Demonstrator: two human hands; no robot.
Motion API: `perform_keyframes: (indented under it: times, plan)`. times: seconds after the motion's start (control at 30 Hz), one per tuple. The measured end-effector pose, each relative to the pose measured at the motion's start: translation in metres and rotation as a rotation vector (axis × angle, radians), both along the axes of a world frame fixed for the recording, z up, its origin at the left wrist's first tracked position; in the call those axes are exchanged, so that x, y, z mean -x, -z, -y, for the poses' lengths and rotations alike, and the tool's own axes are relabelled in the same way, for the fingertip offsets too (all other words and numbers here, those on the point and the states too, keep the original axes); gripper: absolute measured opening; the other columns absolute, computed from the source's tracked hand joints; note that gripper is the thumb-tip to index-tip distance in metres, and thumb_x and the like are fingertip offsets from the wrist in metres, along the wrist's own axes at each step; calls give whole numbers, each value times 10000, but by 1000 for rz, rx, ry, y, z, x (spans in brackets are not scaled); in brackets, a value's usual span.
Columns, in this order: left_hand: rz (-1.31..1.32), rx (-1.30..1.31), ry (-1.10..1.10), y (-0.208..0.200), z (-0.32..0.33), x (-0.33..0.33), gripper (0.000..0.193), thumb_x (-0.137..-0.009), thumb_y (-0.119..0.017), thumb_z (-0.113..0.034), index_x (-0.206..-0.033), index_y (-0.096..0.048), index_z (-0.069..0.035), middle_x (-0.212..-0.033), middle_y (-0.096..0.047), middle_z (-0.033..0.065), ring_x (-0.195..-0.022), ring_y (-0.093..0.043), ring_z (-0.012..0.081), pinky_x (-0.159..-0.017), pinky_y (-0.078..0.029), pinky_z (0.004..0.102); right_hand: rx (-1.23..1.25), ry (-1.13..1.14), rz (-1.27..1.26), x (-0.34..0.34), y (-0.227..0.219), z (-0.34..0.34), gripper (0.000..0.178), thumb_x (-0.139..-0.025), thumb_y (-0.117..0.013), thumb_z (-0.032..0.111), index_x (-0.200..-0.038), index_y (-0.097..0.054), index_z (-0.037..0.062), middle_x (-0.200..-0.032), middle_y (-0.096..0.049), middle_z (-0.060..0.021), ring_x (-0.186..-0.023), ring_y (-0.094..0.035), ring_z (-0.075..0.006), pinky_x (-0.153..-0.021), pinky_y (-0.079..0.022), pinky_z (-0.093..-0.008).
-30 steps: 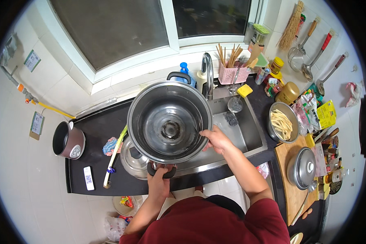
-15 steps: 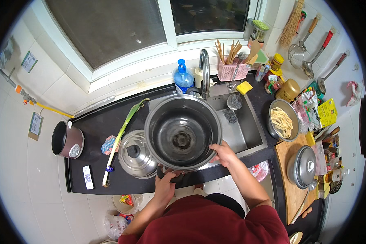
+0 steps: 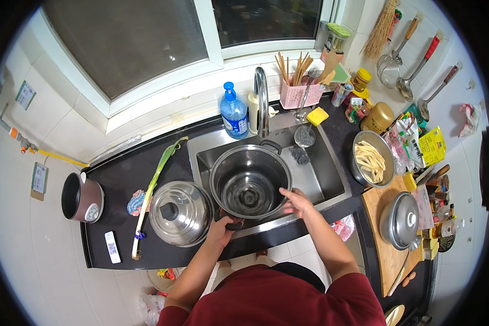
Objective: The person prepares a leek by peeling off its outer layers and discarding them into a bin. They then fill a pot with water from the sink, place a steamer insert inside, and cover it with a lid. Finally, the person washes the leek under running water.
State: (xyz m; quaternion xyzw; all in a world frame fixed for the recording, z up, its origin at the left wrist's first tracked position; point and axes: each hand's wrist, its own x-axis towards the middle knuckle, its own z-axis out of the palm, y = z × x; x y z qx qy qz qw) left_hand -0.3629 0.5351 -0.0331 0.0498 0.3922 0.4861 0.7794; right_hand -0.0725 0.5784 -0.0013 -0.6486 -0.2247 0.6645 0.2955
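Observation:
A deep dark-grey pot (image 3: 250, 179) with two black loop handles sits low at the left part of the steel sink (image 3: 323, 163). My left hand (image 3: 221, 231) is closed round its near handle. Against the pot's right side my right hand (image 3: 297, 202) is open, its fingers stretched out near the rim. Water or a wet sheen seems to show on the pot's bottom; I cannot tell which. The curved tap (image 3: 262, 100) rises behind the pot. Left of the sink lies a domed steel lid (image 3: 180, 213) with a black knob.
A leek (image 3: 157, 187), a cloth (image 3: 137, 202) and a rice cooker body (image 3: 82, 197) are on the left counter. Blue soap bottle (image 3: 234, 114), yellow sponge (image 3: 317, 116) and pink chopstick basket (image 3: 301, 92) line the back. At right stand a bowl of pale strips (image 3: 370, 160) and a lidded pot (image 3: 401, 220).
The pot has gone down and away from me into the sink area. My right hand's fingers have loosened from its rim; my left hand still grips the handle.

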Motion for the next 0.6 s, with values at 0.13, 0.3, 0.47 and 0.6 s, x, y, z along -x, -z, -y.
perform_keyframes:
  times: [0.13,0.3,0.47,0.6]
  plan:
    - [61,-2,52,44,-7,1,544,-699,-439,116,-1228,-421,-11,-1174,-509,180,-1092,-550,387,-934,-462,526,-485,-28,724,-38,65,-59,835,-770,-708,410,-1367,-376,-69,-1381,-414,-285,-1301,-400,-362,-1085,-315,-406]
    - [27,52,69,65,-6,3,527,-703,-437,118,-1217,-434,1,-1171,-514,181,-1085,-551,385,-935,-471,524,-887,-202,1138,-13,8,-155,719,-798,-671,252,-1370,-360,-52,-1409,-374,-273,-1310,-348,-405,-1095,-284,-450]
    - [-38,186,27,75,-10,14,425,-733,-482,111,-1149,-493,22,-1097,-562,179,-997,-593,366,-882,-516,486,-1096,-300,1277,12,-16,-232,627,-749,-678,119,-1285,-409,-62,-1382,-378,-265,-1268,-381,-405,-1066,-334,-435]
    - [-131,244,68,90,-12,22,334,-761,-500,100,-1086,-527,30,-1043,-589,181,-976,-607,346,-873,-527,494,-975,-435,1266,11,-14,-258,211,-722,-593,28,-918,-601,-49,-994,-631,-193,-1013,-556,-342,-899,-463,-396]
